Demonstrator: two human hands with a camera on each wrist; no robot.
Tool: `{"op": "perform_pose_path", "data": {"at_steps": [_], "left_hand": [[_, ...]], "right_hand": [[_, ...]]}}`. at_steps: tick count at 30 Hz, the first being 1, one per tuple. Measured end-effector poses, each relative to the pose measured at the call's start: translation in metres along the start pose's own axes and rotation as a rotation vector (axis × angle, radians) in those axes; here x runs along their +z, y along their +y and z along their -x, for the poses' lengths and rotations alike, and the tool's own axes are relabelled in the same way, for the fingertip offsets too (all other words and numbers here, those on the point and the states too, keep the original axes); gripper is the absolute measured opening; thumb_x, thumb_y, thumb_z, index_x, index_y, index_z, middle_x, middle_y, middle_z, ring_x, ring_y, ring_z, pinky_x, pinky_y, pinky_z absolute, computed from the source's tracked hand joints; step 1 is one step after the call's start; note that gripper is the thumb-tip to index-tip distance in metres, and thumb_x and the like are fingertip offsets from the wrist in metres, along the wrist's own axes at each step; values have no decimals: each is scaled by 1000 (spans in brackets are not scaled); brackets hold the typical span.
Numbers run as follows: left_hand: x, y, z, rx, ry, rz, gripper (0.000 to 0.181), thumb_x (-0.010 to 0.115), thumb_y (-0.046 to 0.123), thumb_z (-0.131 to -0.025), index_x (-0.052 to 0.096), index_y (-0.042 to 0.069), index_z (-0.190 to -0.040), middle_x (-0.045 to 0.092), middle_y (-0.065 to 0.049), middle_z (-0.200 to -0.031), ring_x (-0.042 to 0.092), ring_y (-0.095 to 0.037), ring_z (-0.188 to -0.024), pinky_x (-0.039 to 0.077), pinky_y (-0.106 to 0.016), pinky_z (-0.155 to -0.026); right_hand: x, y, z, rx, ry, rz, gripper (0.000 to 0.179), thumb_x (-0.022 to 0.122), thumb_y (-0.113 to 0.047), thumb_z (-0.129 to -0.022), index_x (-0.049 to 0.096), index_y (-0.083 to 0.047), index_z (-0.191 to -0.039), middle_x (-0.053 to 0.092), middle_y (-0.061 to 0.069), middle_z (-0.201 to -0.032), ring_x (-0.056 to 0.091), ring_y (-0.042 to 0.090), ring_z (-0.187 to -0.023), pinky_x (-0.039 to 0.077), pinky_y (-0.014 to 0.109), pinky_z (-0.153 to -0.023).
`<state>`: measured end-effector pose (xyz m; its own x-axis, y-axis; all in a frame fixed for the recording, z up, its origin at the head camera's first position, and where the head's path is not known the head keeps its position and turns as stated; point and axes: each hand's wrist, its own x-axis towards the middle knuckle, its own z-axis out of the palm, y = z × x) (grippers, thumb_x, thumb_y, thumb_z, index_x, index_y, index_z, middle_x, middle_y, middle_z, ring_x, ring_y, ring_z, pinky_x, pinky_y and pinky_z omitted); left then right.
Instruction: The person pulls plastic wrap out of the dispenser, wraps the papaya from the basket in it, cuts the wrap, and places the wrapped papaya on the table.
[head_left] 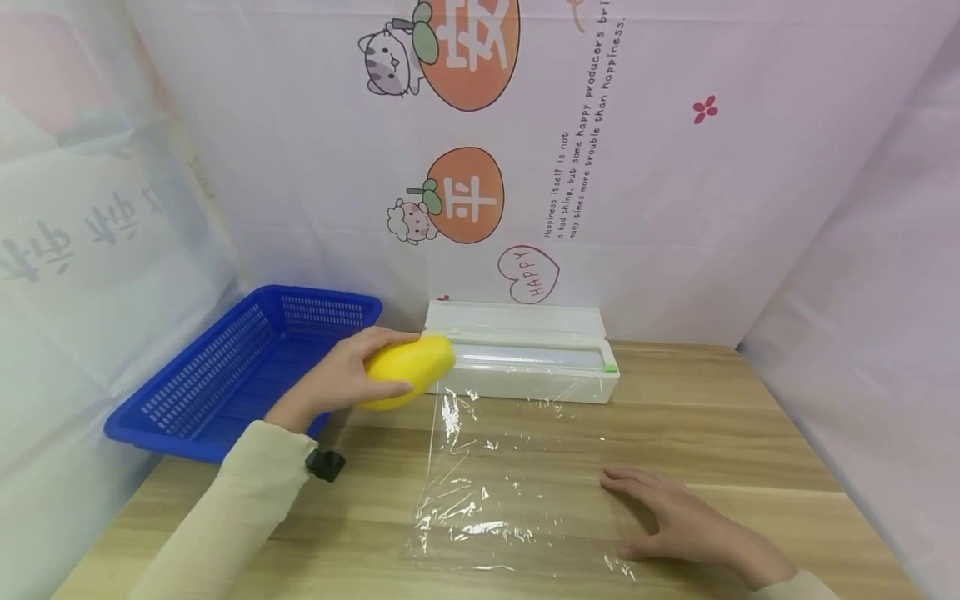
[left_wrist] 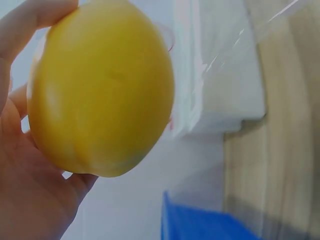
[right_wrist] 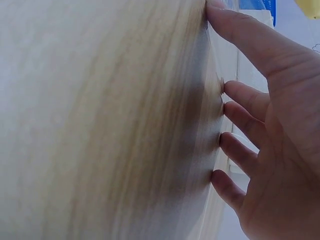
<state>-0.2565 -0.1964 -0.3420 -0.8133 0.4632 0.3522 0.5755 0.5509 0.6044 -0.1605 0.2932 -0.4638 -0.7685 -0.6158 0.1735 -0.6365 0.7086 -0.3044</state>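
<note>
My left hand (head_left: 339, 377) grips a large, smooth yellow mango-like fruit (head_left: 412, 367) above the table, beside the near left corner of a white cling film box (head_left: 536, 385). In the left wrist view the fingers and thumb curl round the fruit (left_wrist: 107, 90). From the box a sheet of clear cling film (head_left: 517, 483) stretches toward me over the tabletop, wrinkled and shiny along its left side. By the film's right edge my right hand (head_left: 678, 523) rests with its fingers spread, and its fingertips (right_wrist: 231, 186) touch the surface. Whether they press on film or bare wood I cannot tell.
A blue plastic basket (head_left: 123, 433) with slotted sides stands at the left. The film box's lid (head_left: 517, 317) is raised against the printed cloth wall (head_left: 637, 275). Cloth also hangs along both sides of the wooden table (head_left: 720, 433).
</note>
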Motion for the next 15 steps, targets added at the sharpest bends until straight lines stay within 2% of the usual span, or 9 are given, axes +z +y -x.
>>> {"op": "perform_pose_path", "data": {"at_steps": [7,10,15], "left_hand": [[38,5,-5,90,-45,8,67,88,33,-76,62,22,-137,59,-1,-135,55,-21,-114,50,-42,-89],[54,9,-5,105,-81,30,66,87,33,-77,62,22,-137,60,1,-132,56,-19,-110,51,-40,-87],[79,18,-5,118,-164,91,65,85,33,-79,61,22,-138,58,3,-135,54,-18,-115,50,-40,-90]], "right_hand": [[1,0,-1,0,0,4,83,75,-65,-78,57,-13,-140,52,7,-146,50,37,-128,40,66,-98],[1,0,-1,5,-4,-1,84,75,-65,-78,57,-14,-141,52,7,-146,50,37,-128,40,67,-98],[-1,-1,-1,17,-18,-13,85,75,-65,-77,56,-13,-142,51,9,-147,49,39,-129,39,68,-98]]}}
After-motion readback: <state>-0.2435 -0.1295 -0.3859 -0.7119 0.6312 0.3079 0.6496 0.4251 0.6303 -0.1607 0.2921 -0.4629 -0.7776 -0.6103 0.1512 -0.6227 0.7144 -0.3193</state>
